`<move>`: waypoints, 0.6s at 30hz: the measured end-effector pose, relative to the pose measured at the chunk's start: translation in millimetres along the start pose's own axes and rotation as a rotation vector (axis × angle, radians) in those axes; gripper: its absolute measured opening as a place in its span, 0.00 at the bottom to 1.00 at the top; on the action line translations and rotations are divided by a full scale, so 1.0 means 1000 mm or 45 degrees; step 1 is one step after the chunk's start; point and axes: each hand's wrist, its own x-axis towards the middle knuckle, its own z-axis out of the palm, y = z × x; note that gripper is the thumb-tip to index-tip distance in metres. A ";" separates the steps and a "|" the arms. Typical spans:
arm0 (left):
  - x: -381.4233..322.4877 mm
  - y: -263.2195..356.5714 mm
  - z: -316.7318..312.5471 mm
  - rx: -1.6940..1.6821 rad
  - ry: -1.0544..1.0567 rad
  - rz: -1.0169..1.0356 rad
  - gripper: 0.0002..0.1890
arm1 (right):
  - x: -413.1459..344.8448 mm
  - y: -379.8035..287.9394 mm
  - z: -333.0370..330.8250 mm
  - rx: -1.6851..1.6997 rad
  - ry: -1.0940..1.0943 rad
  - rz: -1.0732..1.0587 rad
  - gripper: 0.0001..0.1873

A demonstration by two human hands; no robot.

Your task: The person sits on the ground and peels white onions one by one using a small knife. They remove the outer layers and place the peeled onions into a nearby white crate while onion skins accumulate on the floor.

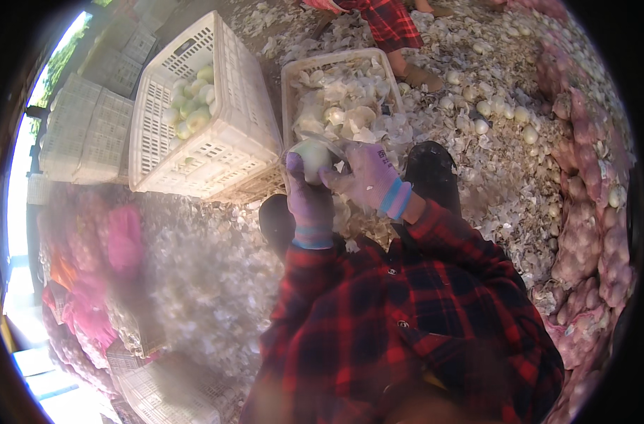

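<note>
My left hand, in a purple knit glove with a blue-striped cuff, grips a pale green-white onion from below. Against the onion's top lies the blade of a knife. My right hand, gloved alike, closes around the knife, whose handle is hidden by the fingers. Its thumb reaches to the onion's side. Just beyond both hands stands a shallow white plastic crate heaped with papery onion skins; a few onions show among them.
A tall white slotted crate at left holds several peeled onions. More crates are stacked behind it. Onion skins litter the floor. Pink mesh sacks of onions line the right. A person's foot rests beyond the shallow crate.
</note>
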 end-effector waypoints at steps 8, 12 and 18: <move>-0.006 0.003 0.007 -0.074 -0.026 -0.092 0.27 | 0.006 0.007 -0.009 0.447 0.080 0.133 0.16; 0.001 0.000 0.004 -0.123 -0.038 -0.091 0.28 | -0.002 0.007 -0.013 0.178 0.020 -0.040 0.14; -0.003 0.009 -0.002 -0.080 0.081 -0.370 0.32 | 0.013 0.028 -0.016 -0.272 0.210 -0.143 0.16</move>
